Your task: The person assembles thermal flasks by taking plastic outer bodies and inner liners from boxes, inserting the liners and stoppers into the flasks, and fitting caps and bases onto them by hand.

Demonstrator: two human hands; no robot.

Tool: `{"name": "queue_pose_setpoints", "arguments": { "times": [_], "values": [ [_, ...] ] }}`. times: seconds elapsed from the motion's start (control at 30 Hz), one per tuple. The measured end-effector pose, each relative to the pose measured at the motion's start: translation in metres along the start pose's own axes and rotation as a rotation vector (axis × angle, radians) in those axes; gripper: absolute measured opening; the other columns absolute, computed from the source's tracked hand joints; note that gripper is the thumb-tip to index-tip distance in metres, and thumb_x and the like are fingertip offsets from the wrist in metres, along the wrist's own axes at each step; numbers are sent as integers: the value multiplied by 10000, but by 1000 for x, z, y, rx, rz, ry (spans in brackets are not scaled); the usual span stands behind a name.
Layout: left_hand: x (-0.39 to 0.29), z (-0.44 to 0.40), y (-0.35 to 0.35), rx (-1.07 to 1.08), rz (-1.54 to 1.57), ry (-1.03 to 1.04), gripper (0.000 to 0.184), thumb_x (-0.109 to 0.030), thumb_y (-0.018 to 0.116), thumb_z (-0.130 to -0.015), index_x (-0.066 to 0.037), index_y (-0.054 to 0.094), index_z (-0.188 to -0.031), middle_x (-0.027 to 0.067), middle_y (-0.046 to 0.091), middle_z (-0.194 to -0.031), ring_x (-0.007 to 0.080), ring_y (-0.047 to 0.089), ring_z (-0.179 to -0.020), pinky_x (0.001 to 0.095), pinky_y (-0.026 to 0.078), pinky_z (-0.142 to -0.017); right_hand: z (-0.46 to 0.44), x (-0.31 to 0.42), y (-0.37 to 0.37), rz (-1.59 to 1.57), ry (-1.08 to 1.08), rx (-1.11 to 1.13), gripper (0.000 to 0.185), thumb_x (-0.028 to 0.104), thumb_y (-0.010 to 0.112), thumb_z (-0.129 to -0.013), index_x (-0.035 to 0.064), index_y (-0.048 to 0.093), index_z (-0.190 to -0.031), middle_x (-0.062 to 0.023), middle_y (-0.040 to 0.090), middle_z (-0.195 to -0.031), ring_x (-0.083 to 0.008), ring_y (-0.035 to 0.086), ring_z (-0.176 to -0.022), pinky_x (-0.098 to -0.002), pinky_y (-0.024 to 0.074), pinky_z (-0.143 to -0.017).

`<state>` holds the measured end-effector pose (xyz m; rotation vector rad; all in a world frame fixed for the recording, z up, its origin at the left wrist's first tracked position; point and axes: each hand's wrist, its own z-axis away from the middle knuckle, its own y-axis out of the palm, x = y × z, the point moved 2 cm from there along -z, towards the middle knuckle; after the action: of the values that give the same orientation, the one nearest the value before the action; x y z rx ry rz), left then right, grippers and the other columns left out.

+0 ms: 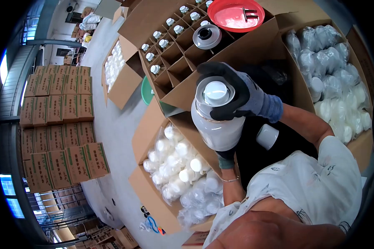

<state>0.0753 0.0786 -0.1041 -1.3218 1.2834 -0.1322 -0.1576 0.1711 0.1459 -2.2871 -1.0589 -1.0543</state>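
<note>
White bottle: I see glossy, pale, smooth ware, a broad rounded body (220, 135) drawing in at the shoulder to a narrower neck, with a thin gold-toned line below the neck.
Cap: round, plain white and flat-topped (216, 90), seated within a wider, shinier collar.
Bottle's axis: the long axis leans; the cap faces up toward my camera, and the base points down and back toward the wearer's lap.
Bottle's place: held in the air over the lap, just beside the divided carton (253, 43).
Right hand: knit glove (251, 94) in grey-blue, dark coating on the fingers; they curl closely round the collar and neck, gripping the bottle.
Left hand: gloved too (227, 157), beneath the base; the bottle hides most of it, so I cannot tell how far its fingers are bent.
Divided carton: brown cardboard, a grid of square cells, several holding silvery-capped bottles (178, 29).
Red dish: shiny round plastic (228, 18) at the carton's far corner, near a clear disc with a black centre (205, 35).
White cup: smooth, tapered, lying on dark cloth (267, 137).
Side box: cardboard (149, 207), filled with white cups in crinkled clear film (174, 166).
</note>
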Motion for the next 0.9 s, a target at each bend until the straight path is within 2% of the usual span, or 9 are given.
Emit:
{"name": "queue_pose_setpoints", "arguments": {
  "times": [0.07,0.37,0.5,0.53,0.63,0.7,0.77,0.87,0.9],
  "values": [
    [-3,4,0,-11,3,-13,629,-261,760,-741,-80,527,-1296,141,594,-1236,307,561,-1155,406,430,-994,0,5,1,135,-93,37,799,341,863,-630,11,509,-1266,-168,616,-1154,-294,630,-1036,-383,508,-902],
    [11,6,-31,64,65,-86,603,-248,749,-749,-78,535,-1286,142,600,-1222,307,568,-1143,403,436,-985,15,24,3,-88,-139,242,788,319,875,-605,28,526,-1249,-147,607,-1171,-315,625,-1033,-378,501,-891],
    [15,13,-38,63,85,-133,591,-242,745,-752,-77,539,-1281,143,603,-1216,307,571,-1137,401,439,-981,32,8,15,-107,-111,363,890,350,860,-630,26,441,-1344,-159,540,-1289,-319,537,-1183,-404,424,-1000],
    [12,13,-38,54,92,-142,588,-240,743,-753,-77,540,-1280,143,604,-1215,307,572,-1136,401,440,-980,40,-7,18,-55,-80,421,995,420,847,-638,13,361,-1405,-186,459,-1382,-339,455,-1272,-419,334,-1085],
    [11,15,-32,39,116,-163,580,-236,740,-755,-76,543,-1277,143,606,-1210,308,574,-1132,400,442,-976,88,-28,-5,293,-45,482,1059,472,834,-634,-2,319,-1429,-207,398,-1431,-364,408,-1309,-427,255,-1139],
    [11,22,-30,41,133,-176,574,-233,737,-757,-76,545,-1275,143,608,-1207,308,576,-1129,399,444,-974,135,-38,-31,281,237,635,1087,520,817,-627,-8,312,-1432,-227,355,-1456,-369,355,-1348,-443,207,-1162],
    [8,29,-28,44,151,-202,568,-230,735,-759,-75,547,-1272,143,609,-1204,308,578,-1126,398,445,-972,179,-47,-41,664,217,1051,1040,497,812,-633,13,342,-1425,-234,392,-1417,-355,365,-1342,-468,200,-1165],
    [6,35,-30,43,164,-219,560,-225,731,-761,-74,550,-1269,144,611,-1199,308,580,-1122,397,447,-969,189,-42,-40,872,-65,1368,980,471,816,-617,39,402,-1394,-230,469,-1297,-348,437,-1258,-489,274,-1114],
    [3,34,-30,44,177,-219,557,-223,730,-762,-74,551,-1268,144,612,-1198,308,581,-1121,397,448,-968,179,-39,-46,868,36,1146,962,459,818,-609,44,420,-1381,-217,483,-1255,-344,459,-1210,-488,303,-1079]
  ]
}}
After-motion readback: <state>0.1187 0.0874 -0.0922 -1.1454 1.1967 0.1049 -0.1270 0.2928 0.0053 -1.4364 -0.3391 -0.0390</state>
